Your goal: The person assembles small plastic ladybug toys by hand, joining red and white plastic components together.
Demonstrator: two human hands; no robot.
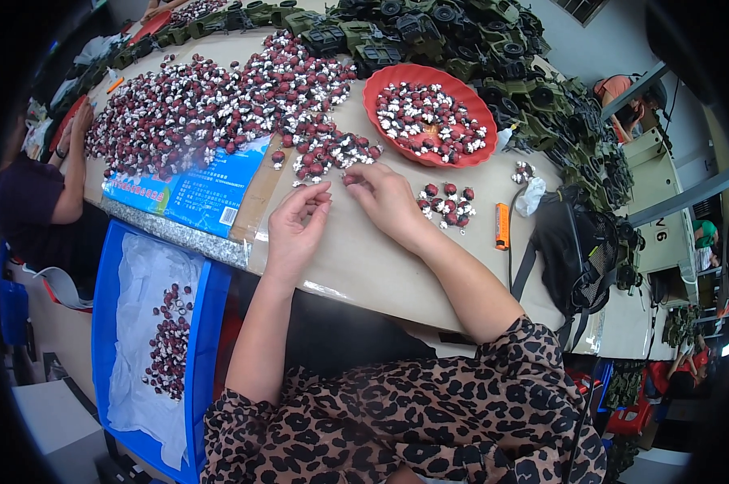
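My left hand (pixel 296 226) is over the table just in front of the pile, fingers curled and thumb close to the index finger. Whatever it may hold is too small to see. Facing it, my right hand (pixel 387 200) has its fingertips drawn together at the edge of the small dark-red and white figures (pixel 324 149). A piece between those fingertips cannot be made out. Beside my right wrist lies a small group of the same red and white figures (pixel 449 203). Beyond my hands stands a red scalloped bowl (pixel 488 129) holding many more.
A big heap of figures (pixel 187 105) spreads left over blue printed cardboard (pixel 211 189). Olive-green toy vehicles (pixel 461 40) line the far side. An orange box (pixel 502 226) and a black bag (pixel 574 258) lie right. A lined blue crate (pixel 211 323) stands lower left. Another person (pixel 45 194) works at left.
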